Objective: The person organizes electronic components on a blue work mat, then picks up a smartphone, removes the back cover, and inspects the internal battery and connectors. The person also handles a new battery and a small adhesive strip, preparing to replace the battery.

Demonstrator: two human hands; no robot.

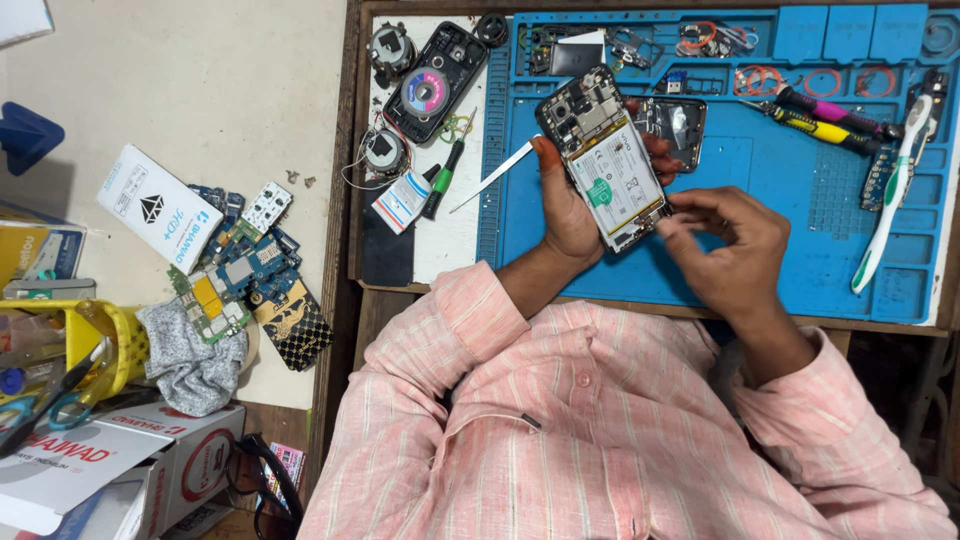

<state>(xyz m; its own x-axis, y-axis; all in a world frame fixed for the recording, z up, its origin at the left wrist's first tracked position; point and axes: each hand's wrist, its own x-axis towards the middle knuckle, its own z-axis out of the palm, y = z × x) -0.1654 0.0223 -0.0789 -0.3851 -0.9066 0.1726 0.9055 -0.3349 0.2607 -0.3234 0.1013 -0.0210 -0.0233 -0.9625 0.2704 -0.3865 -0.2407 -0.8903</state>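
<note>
A person in a pink striped shirt (590, 430) leans over a tabletop (200, 90) cluttered with phone parts. The largest thing on it is a blue work mat (780, 230) with moulded compartments along its far edge, lying on a wooden tray.

Above the mat, near its left side, the left hand (565, 205) holds an opened phone (605, 160) with the back cover off, so the battery with its white label and the circuit board at the top show. The fingers of that hand are wrapped around the phone, thumb on the left edge and fingertips visible past the right edge. The phone is tilted, its top pointing away from the person.

The right hand (725, 245) is at the phone's lower right corner, its fingers (672, 228) curled and pinched together against that corner; whether they hold anything small between them I cannot tell.

To the left of the mat lies a second opened phone (435, 72), dark, with a round coil in its middle. A toothbrush (890, 190) lies at the mat's right edge, beside a yellow screwdriver (820, 128) and a pink one. A pair of tweezers (495, 175) lies across the mat's left border, next to a green-handled screwdriver (443, 180). Further left sit a white box (155, 208), a heap of circuit boards (240, 275) and a grey cloth (190, 355).
</note>
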